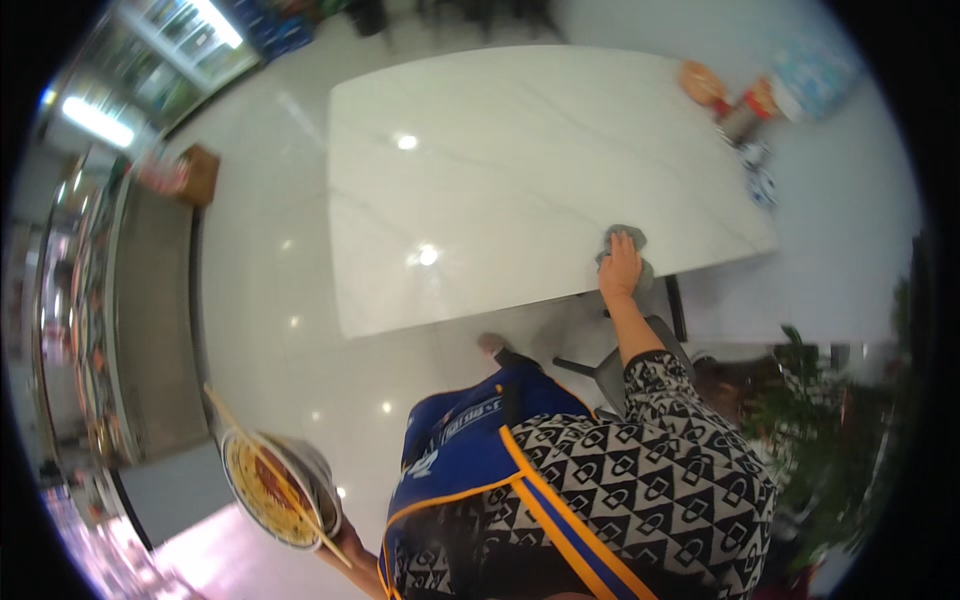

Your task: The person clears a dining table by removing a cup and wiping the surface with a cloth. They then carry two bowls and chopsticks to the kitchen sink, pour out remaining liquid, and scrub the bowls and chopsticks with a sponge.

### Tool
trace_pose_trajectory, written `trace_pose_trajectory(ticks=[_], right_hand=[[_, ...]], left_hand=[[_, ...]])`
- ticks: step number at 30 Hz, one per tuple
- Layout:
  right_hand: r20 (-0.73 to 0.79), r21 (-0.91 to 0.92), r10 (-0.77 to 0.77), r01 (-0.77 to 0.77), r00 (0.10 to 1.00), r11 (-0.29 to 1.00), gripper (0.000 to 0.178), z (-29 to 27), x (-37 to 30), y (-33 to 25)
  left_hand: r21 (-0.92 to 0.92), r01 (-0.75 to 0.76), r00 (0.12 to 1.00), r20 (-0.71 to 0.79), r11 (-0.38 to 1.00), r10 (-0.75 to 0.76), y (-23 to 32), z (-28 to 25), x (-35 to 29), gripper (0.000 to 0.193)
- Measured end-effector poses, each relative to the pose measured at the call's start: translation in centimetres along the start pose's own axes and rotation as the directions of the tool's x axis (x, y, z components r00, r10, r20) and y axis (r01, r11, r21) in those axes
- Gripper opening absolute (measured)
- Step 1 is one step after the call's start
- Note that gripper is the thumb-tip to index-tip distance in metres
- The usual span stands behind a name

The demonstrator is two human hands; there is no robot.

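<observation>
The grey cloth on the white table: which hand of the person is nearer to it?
Right. The right hand rests on the grey cloth; the left hand is well away to the lower left, holding a bowl.

Floor (270,270): pale, glossy, dotted with reflected lights. Wall (840,230): plain, whitish, right side. Table (500,170): white marble-patterned top, dark leg. Seat (608,375): grey, partly under the table's near edge. Counter (160,320): metal-fronted, left. Refrigerator (172,70): glass-fronted, upper left. Tube light (98,121): lit, nearby. Plant (800,415): green, leafy, lower right.
</observation>
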State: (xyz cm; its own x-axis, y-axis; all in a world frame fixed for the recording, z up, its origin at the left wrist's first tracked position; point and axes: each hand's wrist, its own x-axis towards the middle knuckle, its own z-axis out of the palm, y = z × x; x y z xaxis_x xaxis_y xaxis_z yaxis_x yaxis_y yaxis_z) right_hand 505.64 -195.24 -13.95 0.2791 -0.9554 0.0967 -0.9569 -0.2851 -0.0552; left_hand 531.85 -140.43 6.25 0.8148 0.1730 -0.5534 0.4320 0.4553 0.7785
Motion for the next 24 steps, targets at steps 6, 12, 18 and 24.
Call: trace_pose_trajectory(ticks=[6, 12, 18, 24], right_hand=[[-0.071, 0.241, -0.542, 0.542, 0.837, 0.805, 0.048, 2.0, -3.1, -14.2], [-0.196, 0.457, -0.789, 0.766, 0.582, 0.452, 0.047, 0.4, -9.9, -27.4], [-0.5, 0.506, -0.821, 0.863, 0.275, -0.019, 0.036, 0.1, -14.2, -30.3], [0.041, 0.761, -0.987, 0.645, -0.158, -0.071, 0.031, -1.2, -17.5, -28.2]], left_hand=[[-0.095, -0.076, 0.99, -0.125, 0.993, 0.064, 1.2, -3.8, -4.4, 0.043], [-0.159, -0.169, 0.965, -0.228, 0.973, 0.13, -0.1, -7.0, -10.4, 0.042], [-0.188, -0.233, 0.938, -0.302, 0.954, 0.17, -2.4, -8.6, -15.5, 0.042], [-0.183, -0.232, 0.934, -0.316, 0.955, 0.167, -3.6, -9.4, -16.4, 0.042]])
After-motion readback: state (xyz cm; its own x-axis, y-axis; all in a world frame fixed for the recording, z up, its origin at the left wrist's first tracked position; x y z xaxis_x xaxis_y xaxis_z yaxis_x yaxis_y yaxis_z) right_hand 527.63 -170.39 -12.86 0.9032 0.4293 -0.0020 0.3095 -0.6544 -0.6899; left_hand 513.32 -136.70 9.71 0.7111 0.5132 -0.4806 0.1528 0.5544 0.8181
